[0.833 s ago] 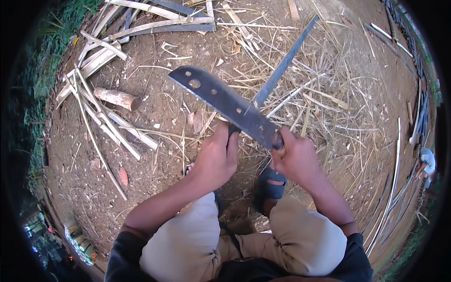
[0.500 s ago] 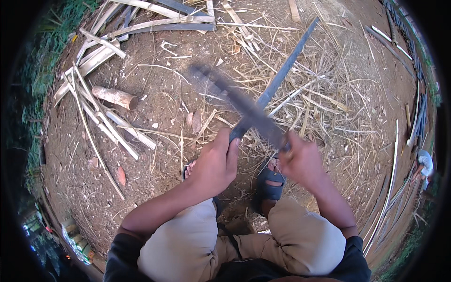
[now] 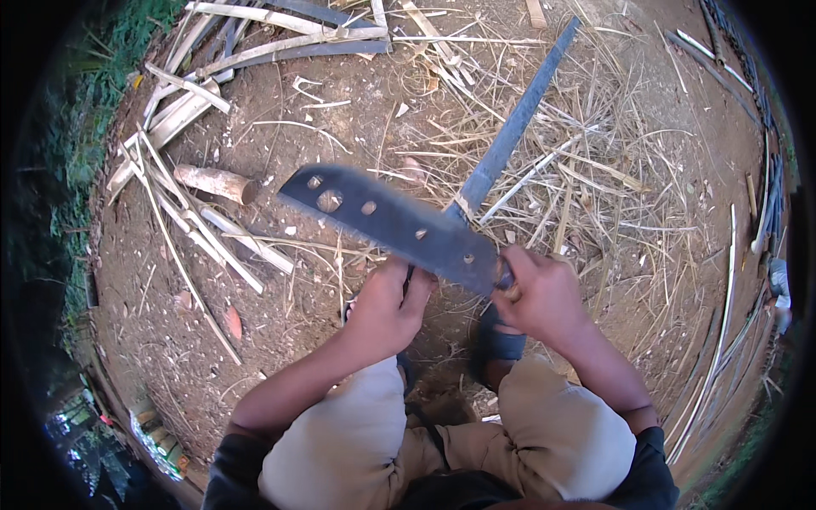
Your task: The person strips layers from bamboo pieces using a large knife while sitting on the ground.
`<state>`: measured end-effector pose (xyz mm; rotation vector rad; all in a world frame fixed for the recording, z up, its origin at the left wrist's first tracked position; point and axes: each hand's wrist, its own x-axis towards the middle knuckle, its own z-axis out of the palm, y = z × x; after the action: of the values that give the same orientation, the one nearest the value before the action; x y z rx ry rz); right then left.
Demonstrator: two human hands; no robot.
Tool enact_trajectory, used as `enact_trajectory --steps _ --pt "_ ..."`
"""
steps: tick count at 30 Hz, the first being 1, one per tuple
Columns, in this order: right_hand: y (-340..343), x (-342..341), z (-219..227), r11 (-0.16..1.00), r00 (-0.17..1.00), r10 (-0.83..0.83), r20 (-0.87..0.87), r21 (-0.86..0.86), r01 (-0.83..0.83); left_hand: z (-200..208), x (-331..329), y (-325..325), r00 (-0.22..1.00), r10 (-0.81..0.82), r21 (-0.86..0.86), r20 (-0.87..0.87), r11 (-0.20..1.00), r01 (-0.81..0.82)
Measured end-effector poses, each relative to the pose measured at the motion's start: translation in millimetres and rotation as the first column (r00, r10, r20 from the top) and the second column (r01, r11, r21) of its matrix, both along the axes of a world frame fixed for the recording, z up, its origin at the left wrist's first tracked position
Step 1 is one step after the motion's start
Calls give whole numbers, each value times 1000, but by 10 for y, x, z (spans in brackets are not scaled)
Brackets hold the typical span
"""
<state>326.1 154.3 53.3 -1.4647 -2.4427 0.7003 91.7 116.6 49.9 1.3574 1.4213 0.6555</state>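
My left hand is closed round the near end of a long, dark grey-green bamboo strip, which slants away to the far right. In my right hand is the handle of a broad machete with several holes through its dark blade. The blade points to the left and lies across the strip in view, just beyond my left fingers, hiding part of it. A pale cut patch shows on the strip right beside the blade's back. Whether the edge touches the strip I cannot tell.
Pale shavings litter the ground ahead and right. A short log and split bamboo pieces lie at left. Long poles run along the right, where another person is partly visible. My sandalled foot is below the machete.
The machete has swung round to the left and its blade now shows its broad face. A pale patch on the bamboo strip has come into view. Both hands keep their holds.
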Motion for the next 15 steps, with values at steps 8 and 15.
enact_trajectory --steps 8,15 --pt "8 34 -57 996 1000 20 7 86 -20 -55 -27 -41 1000 -20 78 6 997 20" --pt "77 184 -33 995 996 -88 -4 47 88 229 20 14 996 44 -91 79 995 -37"
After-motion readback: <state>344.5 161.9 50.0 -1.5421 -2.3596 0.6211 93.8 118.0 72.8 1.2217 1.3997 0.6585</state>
